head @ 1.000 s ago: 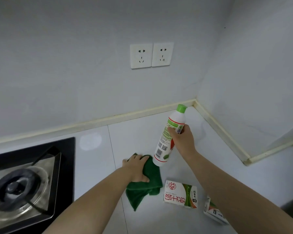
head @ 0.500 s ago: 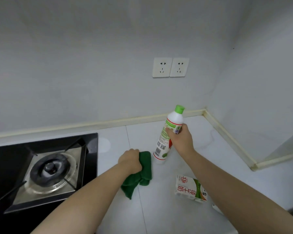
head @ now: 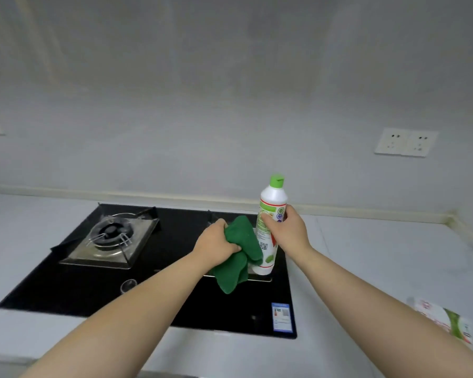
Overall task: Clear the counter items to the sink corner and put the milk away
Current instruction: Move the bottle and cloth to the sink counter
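Note:
My left hand [head: 216, 242] grips a bunched green cloth [head: 236, 257], which hangs in the air above the black gas hob [head: 175, 296]. Beside it, my right hand [head: 286, 230] holds a white bottle [head: 272, 203] with a green cap and a green-and-red label, upright and lifted over the hob's right side. Cloth and bottle touch each other. A milk carton [head: 448, 320] lies flat on the white counter at the far right, partly hidden by my right forearm.
The hob's left burner [head: 111, 236] with its metal pan support sits on the white counter [head: 366, 255]. A double wall socket [head: 406, 141] is on the back wall at the right. The counter corner [head: 453, 216] lies far right.
The view has swung left, so the whole hob now shows. Both hands have lifted the cloth and the bottle off the counter and carried them left over the hob. The milk carton now lies at the frame's right edge.

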